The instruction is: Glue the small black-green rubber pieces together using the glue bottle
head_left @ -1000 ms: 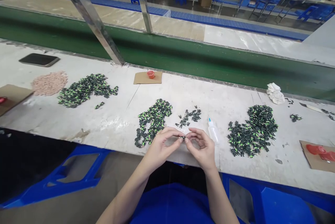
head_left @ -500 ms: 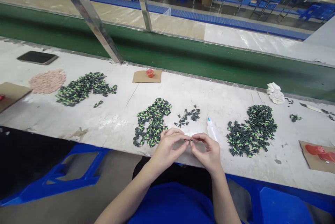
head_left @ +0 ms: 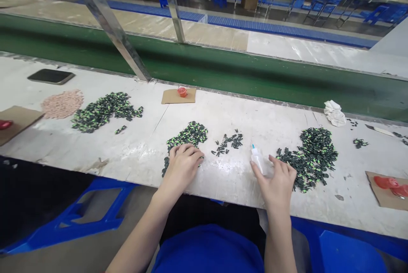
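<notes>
My left hand rests knuckles up on the near end of the middle pile of small black-and-green parts. Its fingers are bent down together into the pile, and what they pinch is hidden. My right hand lies at the near left edge of the right pile of black-and-green parts, fingers stretched out and apart, with nothing seen in it. Its thumb is beside a small clear glue bottle with a blue tip. A scatter of small dark parts lies between the two hands.
A third black-and-green pile and a pink pile lie at the left, by a dark tray. Cardboard with a red cup sits at the back. A white rag and cardboard with red caps are at the right. A green conveyor belt runs behind.
My hands were pinched together on one small part at the table's front edge. They have parted: the left went to the middle pile, the right to the right pile by the bottle.
</notes>
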The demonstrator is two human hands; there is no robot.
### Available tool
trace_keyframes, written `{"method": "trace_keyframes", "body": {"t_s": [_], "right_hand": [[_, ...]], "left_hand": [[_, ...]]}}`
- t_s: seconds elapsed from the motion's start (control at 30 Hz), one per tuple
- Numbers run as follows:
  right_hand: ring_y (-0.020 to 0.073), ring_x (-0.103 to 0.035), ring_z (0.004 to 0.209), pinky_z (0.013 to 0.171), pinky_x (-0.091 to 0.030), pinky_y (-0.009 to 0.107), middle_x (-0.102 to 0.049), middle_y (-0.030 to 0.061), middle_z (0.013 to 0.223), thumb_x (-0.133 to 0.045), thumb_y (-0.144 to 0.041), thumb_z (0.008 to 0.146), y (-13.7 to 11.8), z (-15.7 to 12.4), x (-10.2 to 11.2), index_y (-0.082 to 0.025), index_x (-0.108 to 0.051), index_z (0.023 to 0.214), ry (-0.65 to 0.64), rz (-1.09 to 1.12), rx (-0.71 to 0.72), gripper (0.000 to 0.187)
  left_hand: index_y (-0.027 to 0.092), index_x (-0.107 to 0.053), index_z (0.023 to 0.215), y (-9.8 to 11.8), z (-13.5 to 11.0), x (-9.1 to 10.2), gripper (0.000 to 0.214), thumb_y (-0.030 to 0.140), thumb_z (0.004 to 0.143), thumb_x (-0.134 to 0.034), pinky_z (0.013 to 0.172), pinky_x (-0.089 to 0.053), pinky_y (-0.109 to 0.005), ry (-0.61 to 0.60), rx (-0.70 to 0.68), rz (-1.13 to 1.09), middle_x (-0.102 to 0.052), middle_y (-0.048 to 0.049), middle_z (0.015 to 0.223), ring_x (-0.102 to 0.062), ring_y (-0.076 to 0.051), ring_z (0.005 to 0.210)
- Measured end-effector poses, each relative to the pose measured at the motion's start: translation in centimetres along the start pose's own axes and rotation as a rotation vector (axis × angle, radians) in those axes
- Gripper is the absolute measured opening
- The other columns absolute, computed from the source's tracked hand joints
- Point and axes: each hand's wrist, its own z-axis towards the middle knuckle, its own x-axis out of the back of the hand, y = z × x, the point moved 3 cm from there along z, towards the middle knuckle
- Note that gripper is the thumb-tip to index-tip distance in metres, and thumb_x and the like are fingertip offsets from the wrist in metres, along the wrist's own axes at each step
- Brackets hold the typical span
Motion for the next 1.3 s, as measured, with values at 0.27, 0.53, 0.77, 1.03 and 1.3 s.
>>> {"method": "trace_keyframes", "body": {"t_s": [0.27, 0.53, 0.77, 1.03, 1.3], "right_hand": [[0.0334, -0.050, 0.103, 0.085, -0.045, 0.049, -0.064, 0.0171, 0.098, -0.053, -0.054, 0.084, 0.1, -0.6, -1.5, -0.015, -0.063, 0.096, -0.108, 0.144, -0.070, 0.042], [0.0200, -0.064, 0.064, 0.055, -0.049, 0.029, -0.072, 0.0051, 0.079, -0.069, -0.045, 0.071, -1.0, -1.2, -0.8, -0.018, -0.072, 0.089, -0.319, 0.746, -0.320, 0.033], [0.0127, -0.049, 0.045, 0.045, -0.040, 0.025, -0.059, 0.0010, 0.051, -0.072, -0.047, 0.067, -0.4, -2.6, -2.3, -0.015, -0.066, 0.061, -0.157, 0.918, -0.555, 0.033], [0.0132, -0.048, 0.046, 0.047, -0.041, 0.025, -0.052, -0.0007, 0.045, -0.068, -0.049, 0.070, -3.1, -2.5, -2.5, -0.014, -0.065, 0.055, -0.239, 0.794, -0.529, 0.038], [0.0127, -0.047, 0.048, 0.048, -0.041, 0.025, -0.053, -0.0006, 0.048, -0.068, -0.048, 0.071, -3.5, -2.5, -2.9, -0.014, -0.063, 0.053, -0.318, 0.812, -0.510, 0.038]], "left_hand": [[0.021, -0.070, 0.077, 0.3, -0.2, -1.3, 0.015, 0.020, 0.084, -0.057, 0.083, -0.034, -0.047, 0.051, 0.082, 0.048, -0.070, -0.0102, 0.090, -0.051, -0.032, 0.099], [0.025, -0.067, 0.090, 2.1, -0.4, -2.5, 0.014, 0.016, 0.086, -0.056, 0.089, -0.030, -0.043, -0.228, -0.024, -0.170, -0.071, -0.0037, 0.091, -0.054, -0.025, 0.099], [0.025, -0.063, 0.101, 2.4, -0.5, -2.4, 0.021, 0.014, 0.085, -0.056, 0.089, -0.029, -0.040, -0.264, 0.045, -0.243, -0.072, -0.0021, 0.098, -0.057, -0.022, 0.099], [0.024, -0.063, 0.102, 1.5, -0.6, -3.0, 0.022, 0.017, 0.081, -0.066, 0.090, -0.029, -0.042, -0.215, 0.106, -0.290, -0.076, -0.0005, 0.091, -0.062, -0.022, 0.097], [0.024, -0.063, 0.102, 1.5, -0.6, -3.0, 0.025, 0.017, 0.079, -0.070, 0.091, -0.027, -0.042, -0.191, 0.110, -0.306, -0.076, 0.0006, 0.089, -0.063, -0.022, 0.098]]}}
